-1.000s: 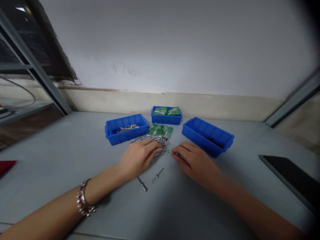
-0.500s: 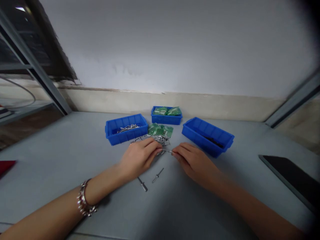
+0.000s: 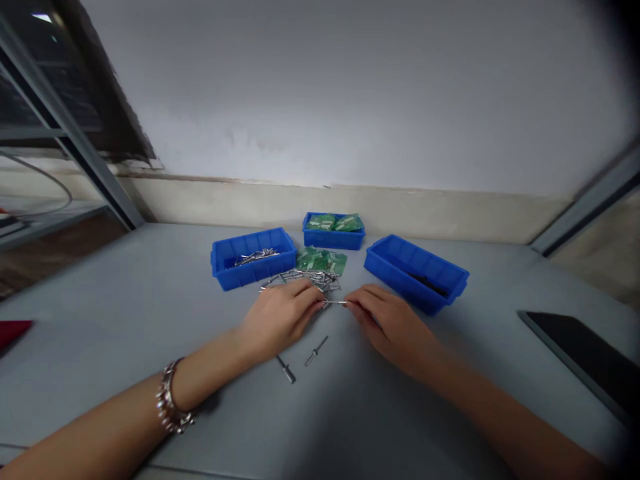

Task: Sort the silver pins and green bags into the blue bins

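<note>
Standing behind the work area, a pale wall (image 3: 350, 87) meets the far side of a grey table (image 3: 125, 287). A flat, dark panel (image 3: 580, 353) lies at the table's right. Three blue bins are noted: the right bin (image 3: 400, 283) contains dark pieces (image 3: 427, 285), too small to identify; the left bin (image 3: 255, 273) contains silvery metal pieces (image 3: 257, 257); the rear bin (image 3: 333, 240) contains green packets (image 3: 320, 222). The left hand (image 3: 283, 317) and the right hand (image 3: 387, 320) face each other between the side bins, on their near side. One further green packet (image 3: 323, 260) lies flat before the rear bin. A heap of metal pins (image 3: 320, 279) adjoins it, partly hidden by the left hand. A bracelet (image 3: 170, 400) circles the left wrist. Two loose pins (image 3: 316, 351) lie nearer the camera, apart from the heap. Smallest: one thin metal pin (image 3: 335, 303), roughly level, spanning the gap between the hands, each end pinched in fingertips.
</note>
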The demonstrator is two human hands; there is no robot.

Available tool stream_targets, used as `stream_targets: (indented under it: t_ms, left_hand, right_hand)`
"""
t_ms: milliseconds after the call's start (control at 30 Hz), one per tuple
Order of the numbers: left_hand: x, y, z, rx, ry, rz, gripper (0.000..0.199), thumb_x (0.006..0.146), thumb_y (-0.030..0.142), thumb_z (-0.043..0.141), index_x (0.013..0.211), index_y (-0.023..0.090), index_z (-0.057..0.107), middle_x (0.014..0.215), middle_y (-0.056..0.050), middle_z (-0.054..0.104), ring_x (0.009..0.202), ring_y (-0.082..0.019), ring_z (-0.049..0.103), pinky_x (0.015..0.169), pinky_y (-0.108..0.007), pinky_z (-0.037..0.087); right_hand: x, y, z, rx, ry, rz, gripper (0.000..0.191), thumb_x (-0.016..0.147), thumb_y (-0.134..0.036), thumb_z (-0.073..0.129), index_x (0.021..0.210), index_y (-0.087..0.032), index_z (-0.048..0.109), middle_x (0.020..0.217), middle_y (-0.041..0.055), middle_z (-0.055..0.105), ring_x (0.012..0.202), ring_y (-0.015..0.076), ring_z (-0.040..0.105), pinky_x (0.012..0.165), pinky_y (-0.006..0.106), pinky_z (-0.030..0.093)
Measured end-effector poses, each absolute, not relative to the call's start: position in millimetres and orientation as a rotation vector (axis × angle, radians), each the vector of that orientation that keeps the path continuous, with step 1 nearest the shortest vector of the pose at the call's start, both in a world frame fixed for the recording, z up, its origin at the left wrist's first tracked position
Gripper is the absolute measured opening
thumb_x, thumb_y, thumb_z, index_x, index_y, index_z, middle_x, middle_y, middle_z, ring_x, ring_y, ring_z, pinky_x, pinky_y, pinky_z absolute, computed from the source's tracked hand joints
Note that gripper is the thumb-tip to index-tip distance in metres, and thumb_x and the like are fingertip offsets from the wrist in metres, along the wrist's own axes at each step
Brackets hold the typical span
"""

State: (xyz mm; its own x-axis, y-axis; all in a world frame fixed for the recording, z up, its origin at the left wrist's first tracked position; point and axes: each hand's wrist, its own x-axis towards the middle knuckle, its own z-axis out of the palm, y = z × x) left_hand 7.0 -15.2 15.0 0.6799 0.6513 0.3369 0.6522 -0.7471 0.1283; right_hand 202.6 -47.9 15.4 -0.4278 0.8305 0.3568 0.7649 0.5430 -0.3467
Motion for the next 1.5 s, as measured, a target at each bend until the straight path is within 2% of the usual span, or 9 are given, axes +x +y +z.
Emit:
stream_targets:
  t_ms: [233, 500, 800, 1033, 1500]
  left_hand:
    - [6.2, -16.0, 17.1, -2.888, -1.078, -0.738, 0.023, 0.09, 0.026, 0.034, 0.091, 0.016, 0.055, 0.083, -0.004, 0.056, 0.074, -0.014, 0.054, 0.066, -0.026, 0.045]
    - [7.5, -15.4, 15.7, -2.843, -1.146, -0.51, 0.025, 0.089, 0.027, 0.033, 0.089, 0.017, 0.056, 0.081, -0.004, 0.057, 0.069, -0.015, 0.056, 0.059, -0.026, 0.045]
    - [7.1, -17.4, 18.5, -2.852, -1.125, -0.661, 0.024, 0.09, 0.026, 0.033, 0.09, 0.016, 0.055, 0.084, -0.004, 0.056, 0.075, -0.015, 0.055, 0.065, -0.027, 0.045]
    - [7.9, -16.2, 16.4, -2.841, -1.119, -0.562, 0.025, 0.09, 0.027, 0.032, 0.089, 0.016, 0.055, 0.081, -0.004, 0.055, 0.071, -0.015, 0.055, 0.061, -0.027, 0.045]
    - [7.3, -15.7, 16.0, -2.831, -1.111, -0.614, 0.024, 0.089, 0.026, 0.034, 0.089, 0.016, 0.056, 0.088, -0.005, 0.054, 0.072, -0.014, 0.054, 0.062, -0.026, 0.046]
  right_hand:
    - [200.3, -47.5, 11.1, -1.326, -2.371, 0.214, 0.02, 0.087, -0.014, 0.038, 0.089, -0.015, 0.058, 0.083, 0.0064, 0.059, 0.08, 0.0179, 0.054, 0.073, 0.031, 0.043]
    - [202.4, -48.7, 14.3, -1.328, -2.26, 0.166, 0.022, 0.089, -0.017, 0.035, 0.091, -0.016, 0.057, 0.084, 0.0065, 0.06, 0.08, 0.0187, 0.054, 0.073, 0.033, 0.043]
    - [201.3, -48.1, 12.4, -1.341, -2.311, 0.22, 0.021, 0.088, -0.015, 0.037, 0.087, -0.016, 0.058, 0.082, 0.0059, 0.06, 0.079, 0.0177, 0.054, 0.072, 0.031, 0.043]
    - [202.6, -48.9, 16.6, -1.336, -2.201, 0.315, 0.019, 0.089, -0.02, 0.036, 0.086, -0.018, 0.055, 0.081, 0.0039, 0.059, 0.075, 0.0162, 0.054, 0.068, 0.029, 0.042]
    - [201.2, -47.2, 13.1, -1.385, -2.382, 0.185, 0.02, 0.086, -0.015, 0.04, 0.087, -0.015, 0.06, 0.081, 0.0068, 0.06, 0.078, 0.0183, 0.055, 0.072, 0.033, 0.044]
